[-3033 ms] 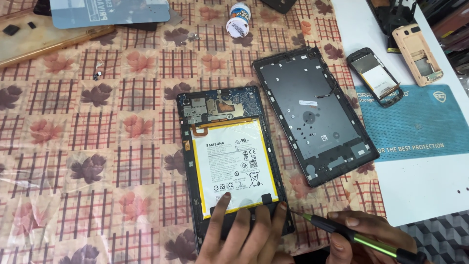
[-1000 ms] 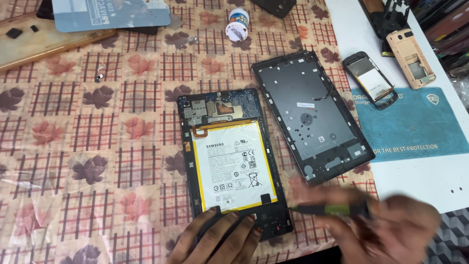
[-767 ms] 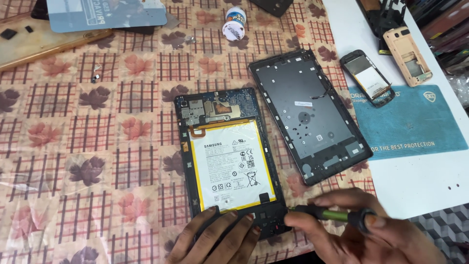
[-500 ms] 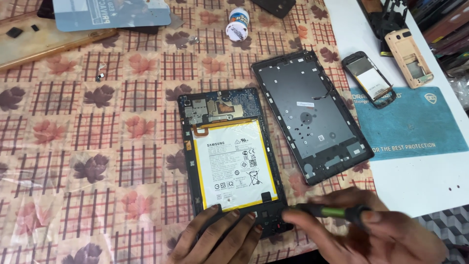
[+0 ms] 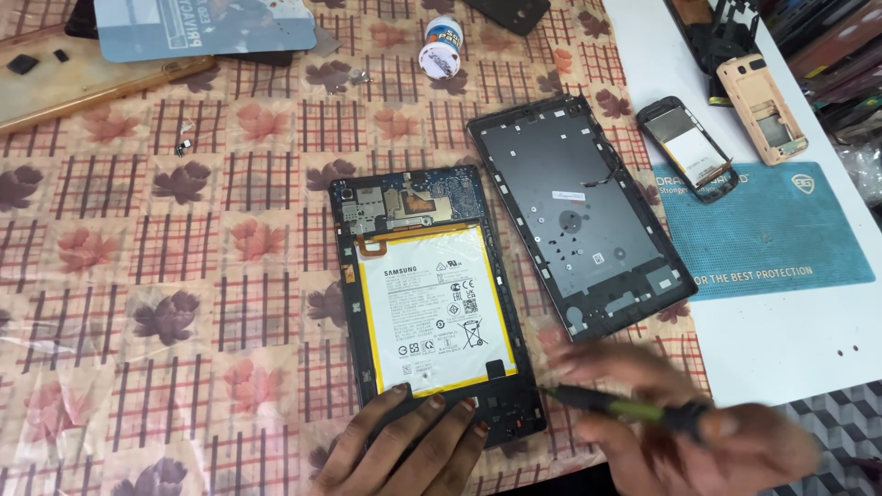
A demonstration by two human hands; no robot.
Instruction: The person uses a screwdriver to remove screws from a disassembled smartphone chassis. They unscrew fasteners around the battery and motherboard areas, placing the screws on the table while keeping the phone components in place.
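A phone-and-tablet repair bench: opened tablet, detached back cover, gutted handsets (on a leaf-patterned tablecloth).

One tablet, two phones.

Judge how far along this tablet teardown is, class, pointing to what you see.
Done: the back cover is off and lies beside the opened tablet, exposing its battery. In hand: the left hand steadies the tablet's bottom edge while the right hand brings a screwdriver to the bottom corner. Left: battery and top circuit board remain seated.
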